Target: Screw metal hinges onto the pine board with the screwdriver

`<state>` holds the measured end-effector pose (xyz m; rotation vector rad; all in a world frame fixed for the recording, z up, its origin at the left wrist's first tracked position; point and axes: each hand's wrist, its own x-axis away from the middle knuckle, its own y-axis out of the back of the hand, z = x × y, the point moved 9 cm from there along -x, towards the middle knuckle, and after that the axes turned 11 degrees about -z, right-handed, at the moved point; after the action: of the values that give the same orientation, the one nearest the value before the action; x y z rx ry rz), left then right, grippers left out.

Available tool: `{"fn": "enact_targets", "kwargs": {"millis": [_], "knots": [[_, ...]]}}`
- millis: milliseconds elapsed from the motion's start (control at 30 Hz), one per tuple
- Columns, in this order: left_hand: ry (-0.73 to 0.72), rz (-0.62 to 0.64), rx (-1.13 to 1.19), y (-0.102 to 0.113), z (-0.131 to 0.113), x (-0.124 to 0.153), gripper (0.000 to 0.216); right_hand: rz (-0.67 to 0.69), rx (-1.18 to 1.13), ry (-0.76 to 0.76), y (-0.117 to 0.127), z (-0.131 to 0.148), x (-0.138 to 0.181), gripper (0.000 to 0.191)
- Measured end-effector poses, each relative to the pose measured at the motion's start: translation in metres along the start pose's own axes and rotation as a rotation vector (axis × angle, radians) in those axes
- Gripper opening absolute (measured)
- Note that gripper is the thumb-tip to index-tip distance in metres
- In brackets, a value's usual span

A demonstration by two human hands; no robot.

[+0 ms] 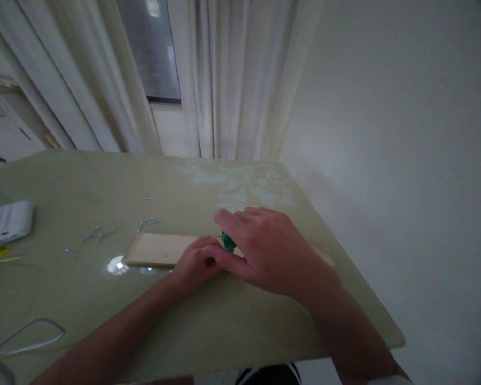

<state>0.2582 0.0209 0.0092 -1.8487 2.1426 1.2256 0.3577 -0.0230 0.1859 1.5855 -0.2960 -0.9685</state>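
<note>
A pale wooden board (156, 249) lies flat on the green table (104, 182). My right hand (264, 251) is curled over a green-handled tool (227, 242) that stands on the board; only a bit of the green handle shows. My left hand (196, 263) rests on the board just left of the tool, fingers pinched together near its tip. What those fingers pinch is hidden.
Several loose metal nails or screws (100, 235) lie scattered left of the board. A white box (8, 222) sits at the table's left edge, a white cable (32, 337) at the front left. Curtains and a window stand behind; the table's right edge drops off to floor.
</note>
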Motion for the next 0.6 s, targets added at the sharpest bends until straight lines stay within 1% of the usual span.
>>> {"fn": "enact_targets", "kwargs": {"millis": [67, 100, 133, 200, 300, 367, 467, 500, 600], "knots": [[-0.04, -0.016, -0.024, 0.002, -0.005, 0.0, 0.018, 0.003, 0.076, -0.088, -0.002, -0.011, -0.001, 0.034], [-0.067, -0.029, -0.04, 0.003, -0.008, -0.001, 0.019, -0.001, 0.082, -0.1, -0.002, -0.014, -0.001, 0.032], [-0.094, -0.044, -0.053, 0.004, -0.01, -0.001, 0.019, -0.008, 0.064, -0.086, -0.002, -0.013, -0.002, 0.029], [-0.137, -0.076, -0.068, 0.005, -0.014, 0.0, 0.019, -0.011, -0.03, -0.002, -0.002, -0.005, -0.001, 0.021], [-0.119, -0.074, -0.086, 0.004, -0.009, 0.0, 0.017, 0.01, -0.143, 0.106, 0.0, 0.008, 0.004, 0.025], [-0.077, -0.041, -0.101, 0.003, -0.004, -0.001, 0.013, 0.002, -0.136, 0.129, 0.002, 0.01, 0.005, 0.023], [-0.039, 0.067, -0.044, 0.001, 0.0, -0.002, 0.011, -0.036, -0.061, 0.09, 0.004, 0.004, 0.002, 0.023], [-0.033, 0.108, -0.005, 0.0, -0.001, -0.002, 0.012, -0.042, -0.027, 0.052, 0.004, -0.001, 0.0, 0.025], [-0.029, 0.184, 0.08, -0.001, -0.003, -0.002, 0.016, -0.04, 0.096, -0.097, 0.001, -0.018, -0.003, 0.043]]}}
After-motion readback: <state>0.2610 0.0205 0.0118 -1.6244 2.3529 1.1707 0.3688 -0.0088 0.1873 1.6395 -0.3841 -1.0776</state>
